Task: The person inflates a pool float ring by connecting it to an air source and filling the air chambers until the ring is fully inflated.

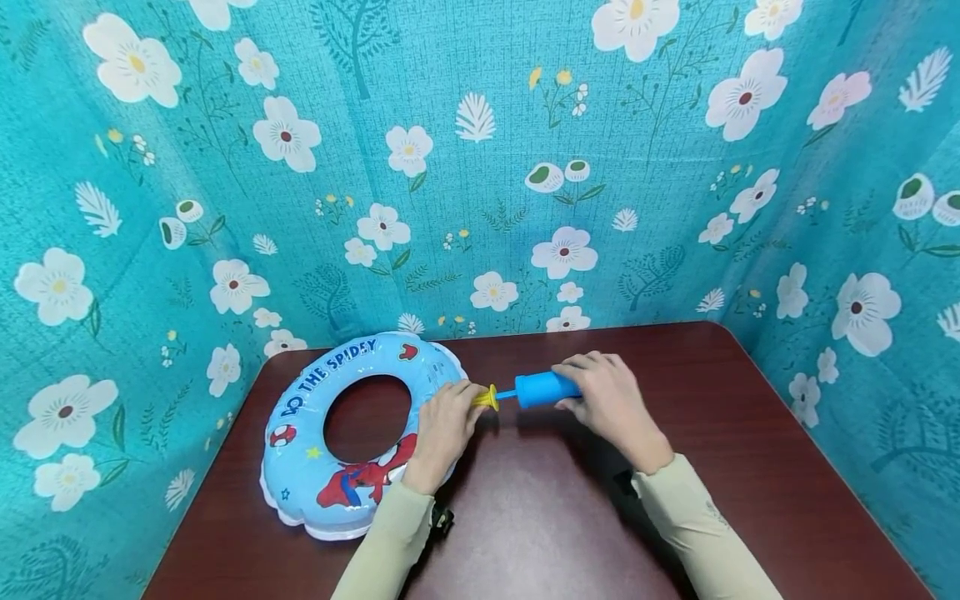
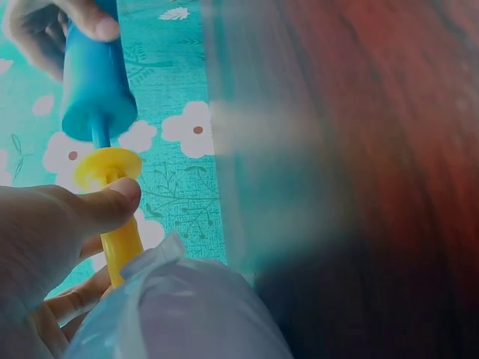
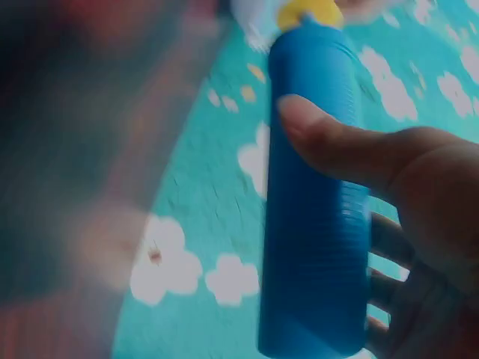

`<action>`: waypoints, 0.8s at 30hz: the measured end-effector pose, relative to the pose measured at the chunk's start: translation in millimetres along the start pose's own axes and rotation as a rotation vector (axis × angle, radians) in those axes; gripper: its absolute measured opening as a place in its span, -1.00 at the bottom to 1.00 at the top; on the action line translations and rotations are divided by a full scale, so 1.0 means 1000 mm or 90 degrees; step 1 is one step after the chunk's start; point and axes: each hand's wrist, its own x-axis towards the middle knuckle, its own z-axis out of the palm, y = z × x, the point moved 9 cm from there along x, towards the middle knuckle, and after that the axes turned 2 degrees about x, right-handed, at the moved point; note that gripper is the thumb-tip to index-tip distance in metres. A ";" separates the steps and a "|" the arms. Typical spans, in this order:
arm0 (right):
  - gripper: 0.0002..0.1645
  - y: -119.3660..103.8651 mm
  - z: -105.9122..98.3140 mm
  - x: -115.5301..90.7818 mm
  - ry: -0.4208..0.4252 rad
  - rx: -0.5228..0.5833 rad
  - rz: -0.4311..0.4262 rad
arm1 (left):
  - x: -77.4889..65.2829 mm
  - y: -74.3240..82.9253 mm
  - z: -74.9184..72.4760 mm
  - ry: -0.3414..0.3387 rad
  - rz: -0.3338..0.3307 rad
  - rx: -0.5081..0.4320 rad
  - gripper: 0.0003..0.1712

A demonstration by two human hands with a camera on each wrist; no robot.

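A blue hand air pump (image 1: 542, 389) is held level just above the table. My right hand (image 1: 611, 404) wraps round its ribbed barrel (image 3: 314, 224), thumb along the near side. From the barrel a thin blue rod (image 2: 100, 133) runs to a yellow flanged end piece (image 2: 123, 250), which my left hand (image 1: 442, 429) pinches between thumb and fingers. Beside that hand lies a light-blue inflatable swim ring (image 1: 300, 475) printed with a red figure and lettering. The ring's pale edge (image 2: 202, 314) is close to the yellow piece; whether they are joined I cannot tell.
The dark red-brown table (image 1: 525, 517) has rounded far corners. A teal curtain (image 1: 480, 208) with white flowers hangs behind it and along both sides. A small black device (image 1: 441, 522) shows at the left wrist.
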 end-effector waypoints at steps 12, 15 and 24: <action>-0.24 0.042 -0.032 -0.008 -0.019 0.024 0.045 | 0.000 -0.003 -0.001 0.005 -0.007 0.009 -0.71; -0.26 0.031 -0.026 -0.005 -0.016 0.015 0.021 | 0.000 -0.002 -0.001 0.012 -0.001 0.014 -0.73; -0.29 -0.015 0.002 -0.001 0.010 -0.019 -0.020 | -0.001 0.003 -0.001 0.014 0.015 0.010 -0.74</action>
